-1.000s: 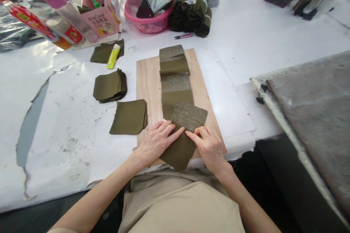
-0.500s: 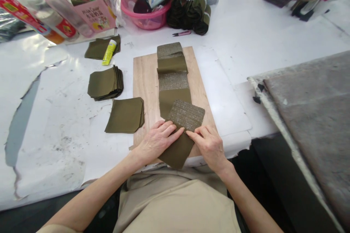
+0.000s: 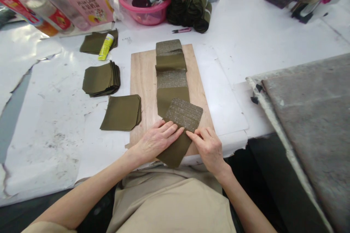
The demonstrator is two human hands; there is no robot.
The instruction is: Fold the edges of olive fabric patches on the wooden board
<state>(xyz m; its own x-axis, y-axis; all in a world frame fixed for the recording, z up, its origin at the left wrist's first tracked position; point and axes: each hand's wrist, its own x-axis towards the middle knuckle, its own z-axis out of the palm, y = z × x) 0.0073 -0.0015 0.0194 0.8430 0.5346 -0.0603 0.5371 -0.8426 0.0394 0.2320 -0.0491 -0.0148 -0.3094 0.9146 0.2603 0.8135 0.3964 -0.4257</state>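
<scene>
An olive-green fabric piece (image 3: 175, 154) with a speckled, ribbed upper part lies slanted at the near end of a wooden board (image 3: 142, 80). My left hand (image 3: 154, 140) rests flat across it, fingers stretched along the line where the smooth and ribbed parts meet. At the right end of that line, my right hand (image 3: 210, 148) is closed, its thumb and forefinger pinching the piece's edge. Beyond both hands, a row of overlapping fabric pieces (image 3: 172, 98), smooth and speckled by turns, runs up the board.
Left of the board lie a stack of fabric squares (image 3: 120, 113), a thicker stack (image 3: 97, 78) and a yellow tube (image 3: 105, 47) on more fabric. Farther back are a pink basket (image 3: 146, 14), tied fabric rolls (image 3: 195, 3) and thread snips (image 3: 182, 30). A grey padded board (image 3: 311, 98) stands right.
The view has shifted slightly, so the things on the table sit a little further left and up. Both hands keep almost the same place on the fabric piece.
</scene>
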